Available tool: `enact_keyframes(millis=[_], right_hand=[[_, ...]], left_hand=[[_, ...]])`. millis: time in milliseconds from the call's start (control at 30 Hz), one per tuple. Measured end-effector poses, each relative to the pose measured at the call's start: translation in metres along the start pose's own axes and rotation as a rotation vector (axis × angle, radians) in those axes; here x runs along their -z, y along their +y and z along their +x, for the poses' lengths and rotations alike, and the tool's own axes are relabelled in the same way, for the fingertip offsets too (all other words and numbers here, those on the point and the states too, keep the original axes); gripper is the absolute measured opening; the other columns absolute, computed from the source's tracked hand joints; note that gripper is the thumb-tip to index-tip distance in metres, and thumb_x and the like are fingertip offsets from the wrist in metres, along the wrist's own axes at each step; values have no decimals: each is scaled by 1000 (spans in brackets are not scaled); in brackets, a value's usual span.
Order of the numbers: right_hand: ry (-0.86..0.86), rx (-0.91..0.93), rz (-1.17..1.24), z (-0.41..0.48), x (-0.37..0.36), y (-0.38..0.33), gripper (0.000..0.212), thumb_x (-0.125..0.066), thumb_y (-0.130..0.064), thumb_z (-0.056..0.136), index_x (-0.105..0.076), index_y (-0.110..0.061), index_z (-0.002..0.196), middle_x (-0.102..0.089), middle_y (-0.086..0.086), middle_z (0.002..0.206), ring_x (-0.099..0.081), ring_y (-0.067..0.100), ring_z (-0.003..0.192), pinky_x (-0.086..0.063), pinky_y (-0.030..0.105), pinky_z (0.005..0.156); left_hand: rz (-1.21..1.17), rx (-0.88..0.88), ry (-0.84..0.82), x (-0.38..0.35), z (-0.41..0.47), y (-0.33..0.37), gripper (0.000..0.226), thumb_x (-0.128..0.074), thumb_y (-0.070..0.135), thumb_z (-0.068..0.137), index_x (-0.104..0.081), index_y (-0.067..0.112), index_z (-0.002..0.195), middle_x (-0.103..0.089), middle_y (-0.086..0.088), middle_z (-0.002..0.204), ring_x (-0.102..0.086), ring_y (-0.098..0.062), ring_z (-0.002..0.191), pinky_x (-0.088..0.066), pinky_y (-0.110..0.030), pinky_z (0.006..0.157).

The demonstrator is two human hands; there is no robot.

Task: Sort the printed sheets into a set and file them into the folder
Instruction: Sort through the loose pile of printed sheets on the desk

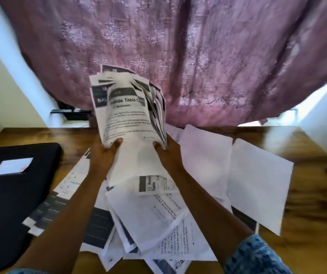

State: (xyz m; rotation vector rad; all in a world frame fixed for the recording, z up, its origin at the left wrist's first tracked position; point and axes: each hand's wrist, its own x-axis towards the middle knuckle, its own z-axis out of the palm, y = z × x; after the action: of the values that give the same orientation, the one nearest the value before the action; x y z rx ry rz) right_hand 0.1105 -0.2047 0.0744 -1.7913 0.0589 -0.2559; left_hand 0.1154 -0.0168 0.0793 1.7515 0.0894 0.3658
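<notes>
I hold the bundle of printed sheets (128,113) upright over the far middle of the tabletop (306,204). Its long axis runs up and away from me, the top edge toward the curtain (198,56) and the printed face toward me. The paper is thin and white with dark header bands, bowed outward, its top and right edges fanned and ragged. My left hand (107,153) grips the lower left corner with the thumb on the front page. My right hand (166,153) clamps the lower right edge.

Beneath my forearms, loose sheets (158,214) lie overlapped at all angles, some printed. Plain white rectangles (257,184) lie to the right. On the left lies a black folder (16,194) with rounded corners and a pale label (13,166). The tabletop is glossy brown wood. The curtain is mauve and crinkled.
</notes>
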Motion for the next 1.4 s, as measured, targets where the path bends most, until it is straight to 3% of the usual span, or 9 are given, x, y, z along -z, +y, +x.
enact_keyframes(millis=[167, 333, 500, 600, 733, 900, 1133, 1267, 1400], right_hand=[[86, -7, -33, 23, 79, -32, 29, -68, -8, 82, -66, -7, 111, -70, 9, 98, -65, 21, 85, -54, 36, 78], [147, -145, -119, 28, 217, -22, 28, -71, -10, 76, -65, -15, 103, -65, 6, 82, -58, 18, 68, -48, 34, 65], [252, -453, 3, 5, 350, 44, 24, -64, 8, 80, -60, 1, 103, -62, 25, 99, -54, 24, 70, -47, 21, 56], [266, -555, -22, -8, 403, 90, 38, -57, 17, 80, -56, 7, 116, -59, 21, 104, -59, 32, 84, -51, 29, 72], [229, -678, -289, -20, 454, 148, 45, -66, 10, 79, -54, 10, 122, -59, 22, 115, -56, 38, 107, -43, 41, 87], [262, -299, -1131, -17, 429, 156, 90, -81, -26, 67, -36, -3, 141, -42, 27, 140, -42, 44, 126, -37, 54, 103], [-654, 102, -1088, -44, 264, 123, 100, -55, -62, 83, -1, -16, 152, 6, 7, 160, 5, 22, 147, 0, 46, 117], [-666, 20, -1050, -31, 248, 135, 113, -57, -70, 75, 4, -15, 152, 8, 8, 160, 6, 22, 147, -4, 46, 117], [-568, 76, -1031, -21, 250, 132, 96, -60, -65, 78, -17, -20, 151, -20, 4, 157, -22, 20, 144, -19, 40, 114]], left_hand=[[-142, -172, -85, -46, -1, 45, 37, -67, -2, 84, -59, 10, 118, -68, 17, 108, -63, 9, 96, -49, -12, 81], [-189, 39, -373, -126, -32, 54, 14, -55, 33, 96, -60, 29, 109, -69, 17, 94, -64, 2, 85, -51, -20, 73], [595, -141, -746, -199, -88, -8, 84, -66, 68, 72, -43, 26, 141, -46, -2, 145, -43, -18, 131, -30, -29, 109], [937, -224, -856, -222, -119, -27, 113, -31, 90, 59, -17, 27, 153, -12, -1, 161, -10, -20, 148, -7, -41, 119], [919, -265, -711, -230, -127, -42, 108, -25, 90, 64, -34, 23, 148, -29, -4, 156, -26, -22, 144, -21, -40, 115], [673, -218, -593, -221, -121, -29, 49, -68, 25, 85, -57, 11, 131, -60, -11, 131, -57, -27, 121, -32, -20, 101], [612, -153, -302, -179, -79, 17, 33, -66, -2, 83, -67, 8, 115, -69, -13, 114, -63, -24, 106, -42, -29, 93], [423, 69, -170, -158, -74, 32, 33, -69, 19, 88, -65, 7, 118, -65, -8, 120, -59, -22, 110, -46, -38, 97], [171, 190, 15, -145, -76, 38, 34, -66, 19, 90, -62, 1, 119, -67, -12, 110, -62, -29, 106, -43, -17, 73]])
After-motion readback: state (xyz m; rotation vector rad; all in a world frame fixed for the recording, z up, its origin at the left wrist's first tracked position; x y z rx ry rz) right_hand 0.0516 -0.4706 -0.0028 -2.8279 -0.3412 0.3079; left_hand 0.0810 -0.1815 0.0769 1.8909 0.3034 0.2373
